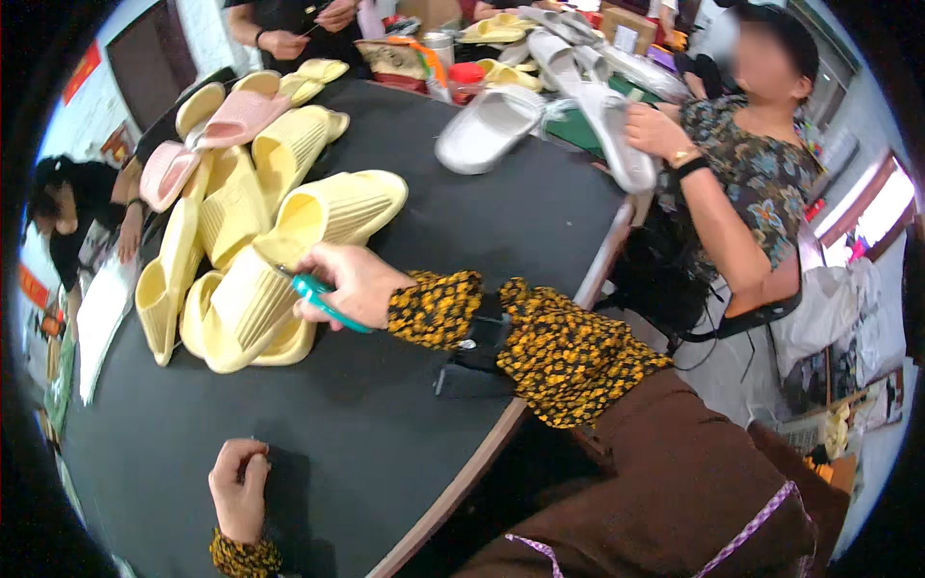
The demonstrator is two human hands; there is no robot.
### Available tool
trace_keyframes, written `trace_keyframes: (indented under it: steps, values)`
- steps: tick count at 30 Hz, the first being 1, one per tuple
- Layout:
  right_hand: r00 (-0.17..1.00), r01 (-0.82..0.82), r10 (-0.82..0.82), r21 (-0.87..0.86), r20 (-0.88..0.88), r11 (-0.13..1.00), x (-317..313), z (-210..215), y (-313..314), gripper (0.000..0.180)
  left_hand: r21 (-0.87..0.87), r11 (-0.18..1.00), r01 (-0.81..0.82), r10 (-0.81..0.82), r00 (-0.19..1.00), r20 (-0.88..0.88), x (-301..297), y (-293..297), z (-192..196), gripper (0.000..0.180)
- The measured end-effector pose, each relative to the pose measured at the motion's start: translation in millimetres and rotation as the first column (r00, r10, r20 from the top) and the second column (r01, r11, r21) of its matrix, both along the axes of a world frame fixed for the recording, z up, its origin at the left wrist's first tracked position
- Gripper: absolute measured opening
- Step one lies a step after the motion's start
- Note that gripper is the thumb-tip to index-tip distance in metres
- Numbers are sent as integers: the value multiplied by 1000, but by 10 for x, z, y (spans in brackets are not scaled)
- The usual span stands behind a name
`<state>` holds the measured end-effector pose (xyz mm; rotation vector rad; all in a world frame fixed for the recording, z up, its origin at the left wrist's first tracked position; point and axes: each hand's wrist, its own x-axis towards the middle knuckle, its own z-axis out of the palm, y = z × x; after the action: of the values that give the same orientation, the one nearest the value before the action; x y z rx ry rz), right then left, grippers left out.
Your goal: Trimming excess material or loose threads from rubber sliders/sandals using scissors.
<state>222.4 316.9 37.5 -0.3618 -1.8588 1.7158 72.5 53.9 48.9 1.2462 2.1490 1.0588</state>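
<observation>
My right hand (358, 281) is closed around a small teal-handled tool (328, 303). Its dark tip lies against a pale yellow slipper (236, 303) with a ribbed strap, at the near end of a pile. Just beyond the hand rests another yellow slipper (361, 197). Apart from the pile, at the lower left, my left hand (239, 486) hovers low over or rests on the black tabletop (405, 424). Its fingers are curled into a pinch; whatever is between them, if anything, is too small to tell.
Pink slippers (241, 118) lie in the pile's far part. White slippers (491, 125) and a red-lidded jar (466, 82) stand at the far side. A seated person (752, 164) at the right holds a white slipper (617, 140). Another person (82, 217) leans in at the left.
</observation>
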Motion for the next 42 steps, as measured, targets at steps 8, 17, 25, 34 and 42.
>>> trace_keyframes:
  steps: [8, 17, 25, 34, 42]
  values:
    - [999, 29, -25, -121, 40, 992, 53, 169, -58, 47, 73, 997, 12, -10, 1000, -30, -32, -40, -64, 8]
    - [992, 92, -75, -168, 105, 981, 103, 241, -65, 48, 84, 996, 26, -20, 997, -73, 9, -19, -29, 9]
    - [989, 126, -107, -201, 99, 972, 106, 252, -101, 36, 103, 994, 47, -34, 992, -124, -3, -5, -12, 8]
    - [986, 164, -153, -235, 65, 958, 65, 233, -96, 32, 77, 995, 57, -49, 993, -107, -24, -24, 2, 8]
    - [980, 185, -164, -223, 112, 957, 61, 238, -128, 53, 81, 995, 62, -51, 989, -137, 9, -33, 24, 9]
